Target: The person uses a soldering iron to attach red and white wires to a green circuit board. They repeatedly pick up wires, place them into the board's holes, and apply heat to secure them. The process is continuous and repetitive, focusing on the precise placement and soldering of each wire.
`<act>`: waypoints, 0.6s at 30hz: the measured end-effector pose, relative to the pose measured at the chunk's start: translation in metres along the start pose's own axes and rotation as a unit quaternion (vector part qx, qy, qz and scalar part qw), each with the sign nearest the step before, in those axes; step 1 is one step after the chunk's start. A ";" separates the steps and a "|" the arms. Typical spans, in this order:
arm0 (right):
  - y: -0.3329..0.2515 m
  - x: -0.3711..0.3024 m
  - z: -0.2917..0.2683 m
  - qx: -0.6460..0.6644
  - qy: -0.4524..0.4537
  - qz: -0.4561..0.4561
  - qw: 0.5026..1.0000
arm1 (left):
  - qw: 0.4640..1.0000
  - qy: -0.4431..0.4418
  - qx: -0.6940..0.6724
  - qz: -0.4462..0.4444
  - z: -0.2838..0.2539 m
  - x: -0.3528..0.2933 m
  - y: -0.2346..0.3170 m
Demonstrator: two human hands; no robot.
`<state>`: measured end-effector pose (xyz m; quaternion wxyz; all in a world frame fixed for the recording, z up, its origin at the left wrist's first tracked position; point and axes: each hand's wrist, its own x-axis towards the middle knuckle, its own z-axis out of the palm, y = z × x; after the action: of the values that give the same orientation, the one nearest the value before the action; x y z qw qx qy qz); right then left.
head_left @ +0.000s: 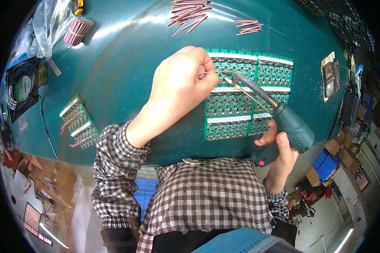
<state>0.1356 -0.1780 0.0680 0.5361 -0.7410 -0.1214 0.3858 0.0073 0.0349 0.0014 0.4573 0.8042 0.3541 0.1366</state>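
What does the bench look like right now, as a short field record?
left hand: pinching a thin wire, its end at the iron's tip
right hand: gripping a green soldering gun
tip: over the panel of green boards
mat: teal
far edge: loose red wires, smaller bunch
left side: small board strip with red leads, fan, bundled wires

green soldering iron (283,118), tip on circuit panel (240,105)
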 end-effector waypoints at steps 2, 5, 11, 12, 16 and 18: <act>0.001 -0.001 0.000 -0.001 0.005 0.005 1.000 | 1.000 -0.001 -0.001 0.000 0.000 0.000 -0.001; 0.001 -0.002 0.002 -0.004 0.007 0.013 1.000 | 1.000 -0.005 -0.001 -0.004 -0.002 -0.001 -0.001; 0.001 -0.002 -0.018 0.104 0.046 -0.013 0.993 | 0.999 -0.008 0.034 0.016 0.004 0.002 -0.002; 0.001 -0.001 -0.029 0.138 0.064 -0.024 0.988 | 0.999 -0.022 0.035 0.003 0.002 0.002 -0.002; -0.026 -0.015 -0.082 0.059 0.238 -0.191 0.950 | 0.998 -0.034 -0.023 -0.057 -0.001 0.001 0.002; -0.040 -0.029 -0.110 0.094 0.315 -0.291 0.899 | 0.997 -0.027 -0.016 -0.075 0.001 0.003 0.007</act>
<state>0.2023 -0.2565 0.1306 0.7021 -0.7014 -0.1191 -0.0310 0.0136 0.0340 0.0062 0.4882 0.7714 0.3992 0.0855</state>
